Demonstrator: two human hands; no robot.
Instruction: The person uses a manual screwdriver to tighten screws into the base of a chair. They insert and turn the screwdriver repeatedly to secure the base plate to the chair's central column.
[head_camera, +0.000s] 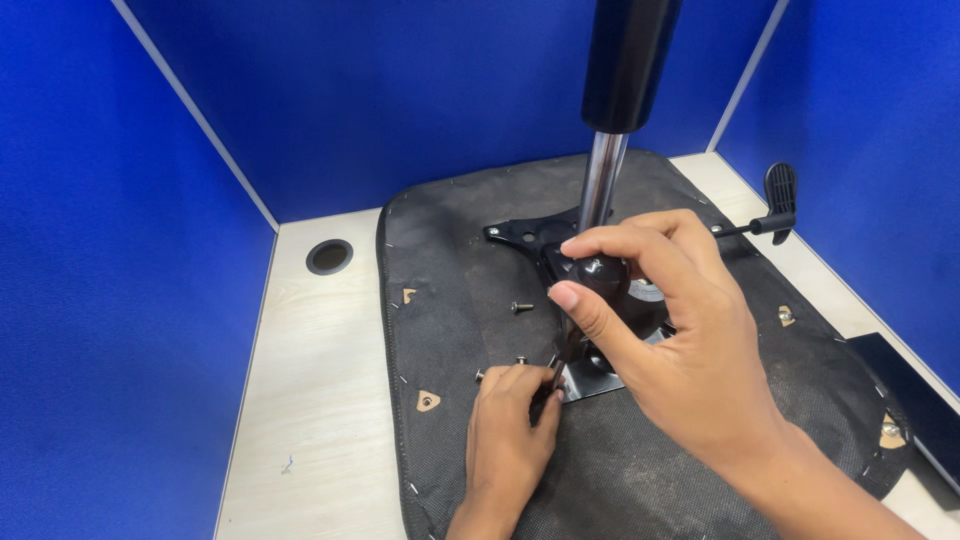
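Black knob (598, 275) over the seat-base plate (585, 380) is being pinched by the right hand (665, 330); left hand (510, 425), fingers curled, is pressing the plate's corner. Loose screw (521, 307) risks rolling if the upturned seat (450, 330) jolts.

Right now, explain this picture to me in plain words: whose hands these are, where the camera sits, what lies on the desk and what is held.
There is no machine here: a person works with two bare hands, filmed by a camera worn on the head and looking down. On the pale desk, between blue partition walls, lies an upturned chair seat covered in black fabric. A black metal plate sits on it, with a chrome column rising from it and a lever sticking out to the right. The right hand pinches a round black knob. The left hand rests on the seat, fingertips at the plate's corner. Loose screws lie close by.
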